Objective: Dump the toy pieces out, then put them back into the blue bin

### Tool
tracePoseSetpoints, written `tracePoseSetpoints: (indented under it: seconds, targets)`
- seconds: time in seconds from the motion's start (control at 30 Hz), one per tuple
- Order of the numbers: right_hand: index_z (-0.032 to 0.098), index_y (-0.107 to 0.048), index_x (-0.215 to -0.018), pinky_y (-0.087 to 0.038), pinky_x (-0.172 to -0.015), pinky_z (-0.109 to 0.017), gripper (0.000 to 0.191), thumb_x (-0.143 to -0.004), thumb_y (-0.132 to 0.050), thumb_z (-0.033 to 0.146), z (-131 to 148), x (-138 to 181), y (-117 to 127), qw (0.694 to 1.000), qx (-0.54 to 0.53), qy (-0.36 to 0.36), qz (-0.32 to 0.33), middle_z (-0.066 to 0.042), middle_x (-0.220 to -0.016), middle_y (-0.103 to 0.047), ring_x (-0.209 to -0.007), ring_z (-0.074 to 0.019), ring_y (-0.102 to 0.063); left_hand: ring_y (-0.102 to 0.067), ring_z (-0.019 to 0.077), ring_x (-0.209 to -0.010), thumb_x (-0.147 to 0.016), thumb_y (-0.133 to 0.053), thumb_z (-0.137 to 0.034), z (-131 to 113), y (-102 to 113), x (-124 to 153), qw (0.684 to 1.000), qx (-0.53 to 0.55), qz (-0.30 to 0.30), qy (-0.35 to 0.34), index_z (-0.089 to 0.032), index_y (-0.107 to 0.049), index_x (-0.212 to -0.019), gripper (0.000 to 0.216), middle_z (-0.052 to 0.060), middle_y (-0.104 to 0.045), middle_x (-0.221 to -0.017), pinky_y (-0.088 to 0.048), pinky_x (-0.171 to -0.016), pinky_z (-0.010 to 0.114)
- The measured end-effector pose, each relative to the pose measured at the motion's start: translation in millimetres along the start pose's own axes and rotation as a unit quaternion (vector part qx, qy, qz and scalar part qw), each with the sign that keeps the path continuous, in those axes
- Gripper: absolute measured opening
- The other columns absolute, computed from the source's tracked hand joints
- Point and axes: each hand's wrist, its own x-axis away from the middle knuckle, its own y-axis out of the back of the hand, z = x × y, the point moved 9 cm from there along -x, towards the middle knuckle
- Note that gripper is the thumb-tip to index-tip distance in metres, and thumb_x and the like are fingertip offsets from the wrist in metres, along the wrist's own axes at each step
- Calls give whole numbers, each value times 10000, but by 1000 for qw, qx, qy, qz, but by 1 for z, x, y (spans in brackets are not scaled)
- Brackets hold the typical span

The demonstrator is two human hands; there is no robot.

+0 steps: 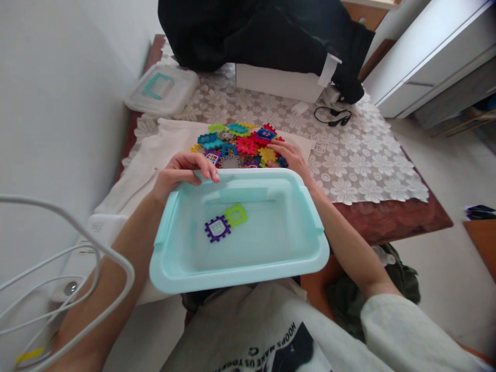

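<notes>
A pale teal plastic bin (170, 268) rests on my lap against the table edge. Inside it lie a purple interlocking tile (217, 228) and a green one (236, 215), joined together. My left hand (182, 173) curls over the bin's far left rim and grips it. My right hand (287, 155) reaches past the far rim into a heap of colourful interlocking tiles (240, 144) on a white cloth (163, 144); its fingers are bent on the tiles, and I cannot make out whether one is held.
A clear lid with a teal handle (160, 90) lies at the table's far left. A white box (279, 82) and black fabric (263, 31) sit at the back, a black cable (333, 116) beside them. White cables (58, 258) hang at my left. A wall runs along the left.
</notes>
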Motion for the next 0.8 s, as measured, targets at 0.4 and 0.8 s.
tracePoseSetpoints:
  seconds: [0.4,0.8]
  targets:
    - [289,-808,-1401,-541,-1247,-549,385,-1058,-718,439,-14,-3,-8,996,87,3,27,-121,-1530,-750,-1436,-350,-694,-757,216,-760,-640,-850,-125,2,1,-1,999,15,25,-14,-159,-809,-672,62,80,-823,-745,-593,-769,298]
    - [293,-899,-1025,-631,-891,-418,368,-1058,-719,612,10,4,36,983,-29,35,-177,-64,-1013,-797,-965,-250,-747,-764,176,-775,-631,-788,-59,-2,-4,-3,996,40,67,-40,-133,-846,-722,131,71,-866,-784,-583,-769,240]
